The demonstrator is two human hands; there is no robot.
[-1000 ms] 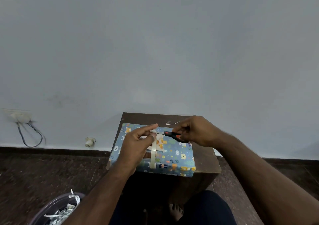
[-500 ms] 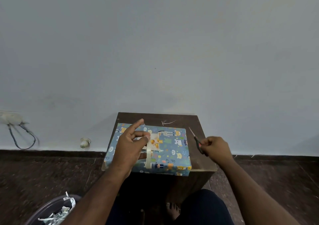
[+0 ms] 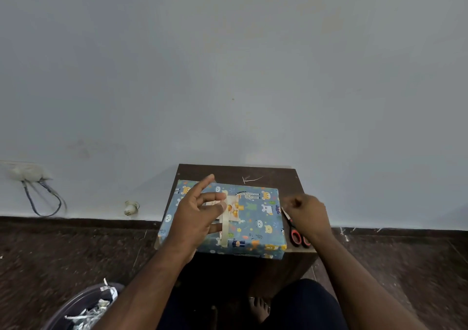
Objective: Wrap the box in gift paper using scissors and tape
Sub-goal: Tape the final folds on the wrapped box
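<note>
Head view: scissors [image 3: 295, 231] now down on surface [image 3: 291, 177], right hand [image 3: 307, 213] loosely curled, empty; left hand [image 3: 200, 215] spread, pressing tape [image 3: 224, 231] onto box [image 3: 255, 228]. Cutting finished.

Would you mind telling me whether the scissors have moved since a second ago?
Yes: the scissors went right, off the wrapped box, onto the stool.

Scissors [image 3: 296, 231] cut at the tape above the box's top a second ago, then swung out to the right in the right hand [image 3: 307, 214], and now lying flat on the stool [image 3: 291, 177] at the right of the frame, just beside the wrapped box [image 3: 255, 218]. Right hand let go of them (blurred, fingers loosely curled, holding nothing), hovering just above the blades. Left hand [image 3: 196, 218] opened wider over the tape strip [image 3: 225, 231], index finger lifted toward the upper part of the frame.
</note>
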